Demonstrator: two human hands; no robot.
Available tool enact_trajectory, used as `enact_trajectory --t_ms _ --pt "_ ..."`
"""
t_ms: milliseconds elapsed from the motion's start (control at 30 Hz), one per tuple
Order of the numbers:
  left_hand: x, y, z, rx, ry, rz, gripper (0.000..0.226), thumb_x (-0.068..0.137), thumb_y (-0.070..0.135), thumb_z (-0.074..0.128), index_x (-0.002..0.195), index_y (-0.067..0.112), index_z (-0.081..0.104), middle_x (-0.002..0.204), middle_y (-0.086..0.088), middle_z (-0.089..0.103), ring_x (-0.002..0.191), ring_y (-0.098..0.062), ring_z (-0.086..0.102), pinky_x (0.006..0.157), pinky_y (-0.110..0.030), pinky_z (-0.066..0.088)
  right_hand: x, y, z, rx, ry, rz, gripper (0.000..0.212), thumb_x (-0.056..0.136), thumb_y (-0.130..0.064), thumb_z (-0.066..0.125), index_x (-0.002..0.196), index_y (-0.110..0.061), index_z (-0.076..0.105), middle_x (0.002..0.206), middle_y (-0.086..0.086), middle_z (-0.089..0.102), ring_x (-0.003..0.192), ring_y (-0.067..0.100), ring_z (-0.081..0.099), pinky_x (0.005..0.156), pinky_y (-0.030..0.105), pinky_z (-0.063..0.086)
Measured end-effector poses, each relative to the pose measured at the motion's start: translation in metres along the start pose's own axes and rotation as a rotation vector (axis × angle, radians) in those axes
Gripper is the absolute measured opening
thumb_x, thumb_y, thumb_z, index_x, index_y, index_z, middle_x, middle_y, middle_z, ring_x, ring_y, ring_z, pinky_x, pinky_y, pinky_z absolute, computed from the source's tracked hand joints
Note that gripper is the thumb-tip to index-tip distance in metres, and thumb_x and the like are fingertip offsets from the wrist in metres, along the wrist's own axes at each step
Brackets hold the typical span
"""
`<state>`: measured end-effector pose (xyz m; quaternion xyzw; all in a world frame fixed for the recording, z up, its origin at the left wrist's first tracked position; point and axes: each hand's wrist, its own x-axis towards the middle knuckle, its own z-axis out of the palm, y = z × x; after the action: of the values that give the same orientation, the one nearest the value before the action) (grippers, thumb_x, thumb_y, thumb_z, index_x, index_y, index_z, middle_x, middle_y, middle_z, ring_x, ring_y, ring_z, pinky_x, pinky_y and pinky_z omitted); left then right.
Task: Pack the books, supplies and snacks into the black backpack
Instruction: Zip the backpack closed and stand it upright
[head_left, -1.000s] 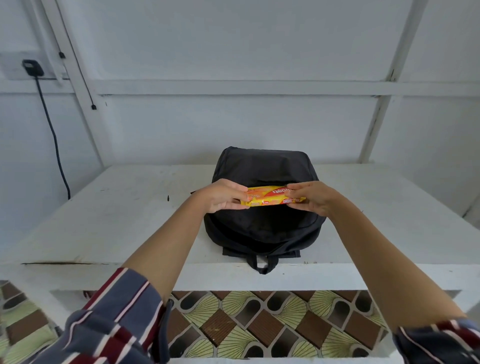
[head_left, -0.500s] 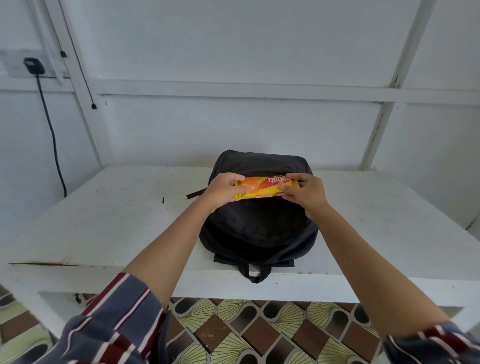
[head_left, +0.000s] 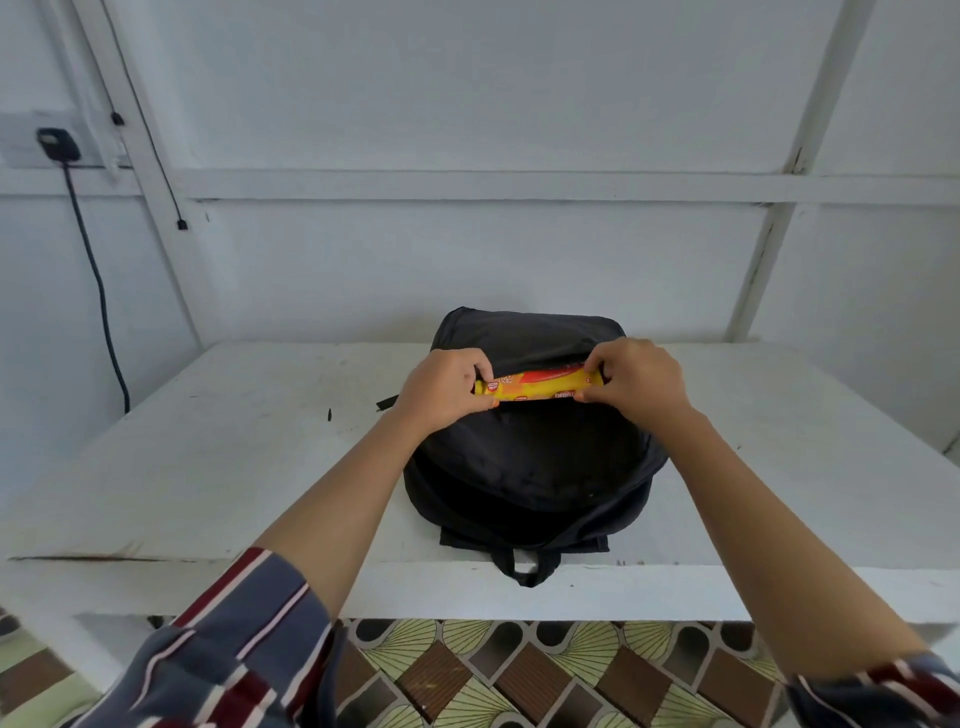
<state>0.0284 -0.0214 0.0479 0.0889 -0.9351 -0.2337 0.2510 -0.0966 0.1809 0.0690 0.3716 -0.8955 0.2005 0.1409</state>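
Pinching snack (head_left: 537, 387) ends with left hand (head_left: 441, 389) and right hand (head_left: 639, 384), now shifted up to backpack (head_left: 530, 467) opening, nearly packed.

Both hands (head_left: 444, 387) (head_left: 636, 382) pinch snack packet (head_left: 537, 387) over backpack (head_left: 535, 462).

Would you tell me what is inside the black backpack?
A yellow snack packet, held by left hand and right hand, sits at the backpack's opening; anything deeper is hidden.

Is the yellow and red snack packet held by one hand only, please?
No, the left hand and right hand each pinch an end of the yellow and red snack packet.
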Motion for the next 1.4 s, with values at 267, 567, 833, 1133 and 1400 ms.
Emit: enact_trajectory --t_ms 267,567,833,1133,1400 --pt "0.011 -0.011 0.005 -0.115 0.046 0.081 0.048 0.075 0.015 0.075 0.121 0.015 0.061 0.123 -0.001 0.059 0.112 -0.014 0.054 0.097 -0.028 0.043 0.008 0.018 0.026 0.274 0.029 -0.097 0.061 0.079 -0.027 0.072 0.134 -0.025 0.048 0.143 0.001 0.043 0.130 0.018 0.041 0.103 0.033 0.036" --pt "0.031 -0.008 0.019 0.062 0.181 0.053 0.009 0.081 0.018 0.069 0.089 0.014 0.068 0.101 0.002 0.060 0.098 -0.016 0.053 0.073 -0.029 0.044 0.027 0.010 0.047 0.208 0.167 0.040 0.033 0.075 0.000 0.063 0.099 -0.021 0.072 0.115 -0.004 0.062 0.101 0.018 0.059 0.072 0.022 0.039" --pt "0.035 -0.020 0.028 -0.007 -0.068 0.175 0.039 0.083 0.018 0.068 0.121 0.025 0.062 0.143 0.005 0.043 0.136 -0.014 0.026 0.105 -0.022 0.019 0.026 0.024 0.047 0.329 0.022 -0.041 0.047 0.075 -0.006 0.071 0.118 -0.024 0.064 0.140 0.001 0.046 0.128 0.018 0.044 0.104 0.027 0.033" --pt "0.041 -0.020 0.036 0.227 -0.037 0.239 0.035 0.085 0.018 0.065 0.119 0.024 0.063 0.137 0.004 0.051 0.133 -0.019 0.035 0.108 -0.029 0.024 0.028 0.021 0.051 0.196 -0.020 0.018 0.053 0.077 0.001 0.058 0.120 -0.030 0.062 0.145 -0.008 0.040 0.130 0.015 0.039 0.097 0.027 0.037" --pt "0.035 -0.020 0.035 0.129 -0.086 0.333 0.061 0.077 0.040 0.071 0.133 0.030 0.049 0.149 0.004 0.034 0.140 -0.018 0.024 0.115 -0.038 0.014 0.016 0.042 0.017 0.727 -0.241 0.138 0.070 0.079 -0.011 0.069 0.138 -0.033 0.041 0.140 -0.002 0.046 0.121 0.001 0.046 0.097 0.014 0.032"
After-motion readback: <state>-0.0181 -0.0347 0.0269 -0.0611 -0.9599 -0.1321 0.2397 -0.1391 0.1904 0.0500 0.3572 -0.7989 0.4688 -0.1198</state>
